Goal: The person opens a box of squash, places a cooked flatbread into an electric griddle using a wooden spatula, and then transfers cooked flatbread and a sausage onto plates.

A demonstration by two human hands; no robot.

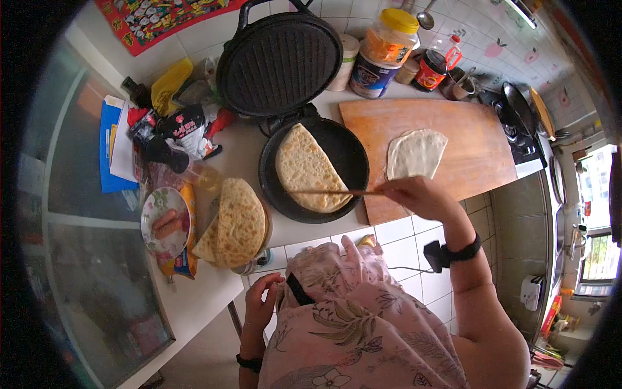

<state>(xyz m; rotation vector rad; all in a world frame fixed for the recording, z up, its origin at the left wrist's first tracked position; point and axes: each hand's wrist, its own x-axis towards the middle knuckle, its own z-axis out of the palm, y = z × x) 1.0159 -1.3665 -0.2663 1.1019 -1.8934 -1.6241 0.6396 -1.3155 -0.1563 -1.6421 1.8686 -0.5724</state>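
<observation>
My right hand (420, 197) grips a thin wooden stick (330, 192), perhaps chopsticks. Its far part lies across the lower end of a folded, browned flatbread (311, 165). That half-round bread rests in the black pan (357, 155) of an electric griddle, whose ridged lid (279, 63) stands raised behind. Under and beyond my right hand, a pale sheet of raw dough (415, 153) lies on a wooden board (466, 141). My left hand (261, 296) hangs by the counter's front edge, fingers loosely apart, holding nothing visible. Nearest to it are cooked flatbreads (240, 223), stacked on a support mostly hidden beneath them.
A floral plate (150, 238) with sausages (167, 223) stands left of the flatbreads. Behind it are an oil bottle (204, 177) and food bags (187, 129). Jars (374, 73) and a sauce jug (430, 70) line the tiled wall. A stove (510, 131) adjoins the board's right end.
</observation>
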